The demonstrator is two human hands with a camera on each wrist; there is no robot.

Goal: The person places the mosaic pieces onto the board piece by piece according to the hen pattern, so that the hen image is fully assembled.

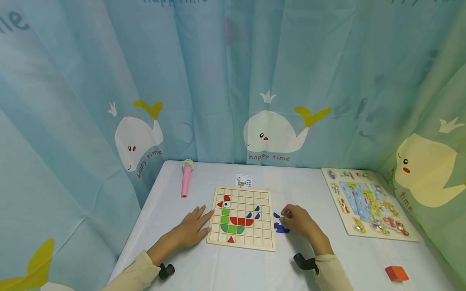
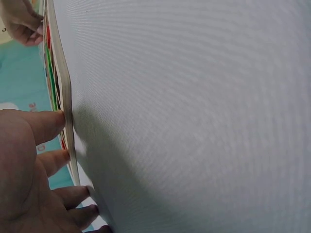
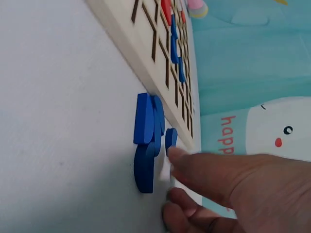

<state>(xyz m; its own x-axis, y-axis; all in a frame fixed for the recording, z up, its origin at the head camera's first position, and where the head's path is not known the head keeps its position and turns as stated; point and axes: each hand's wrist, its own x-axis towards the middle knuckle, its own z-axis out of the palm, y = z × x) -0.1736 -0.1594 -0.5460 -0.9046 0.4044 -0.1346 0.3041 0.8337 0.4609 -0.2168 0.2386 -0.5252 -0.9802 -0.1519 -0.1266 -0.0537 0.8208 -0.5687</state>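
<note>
A wooden grid board [image 1: 260, 241] lies on the table with red, green and blue pieces and an eye piece set in a bird shape. My left hand [image 1: 190, 229] has its fingers spread, the thumb and a finger touching the board's left edge; the left wrist view shows them against the rim. Beyond the board's right edge lie several loose blue pieces [image 3: 144, 119]. Over them is my right hand [image 1: 299, 220], fingers bent and thumb tip at one separate blue piece [image 3: 171, 138]. Whether the fingers pinch a piece cannot be made out.
A small pattern card [image 1: 243, 181] lies behind the board. A pink toy microphone [image 1: 186, 180] is at the back left. To the right is a picture puzzle board [image 1: 351, 224], with a red-orange block [image 1: 397, 273] nearer the front. Curtains [image 1: 211, 81] stand behind the table.
</note>
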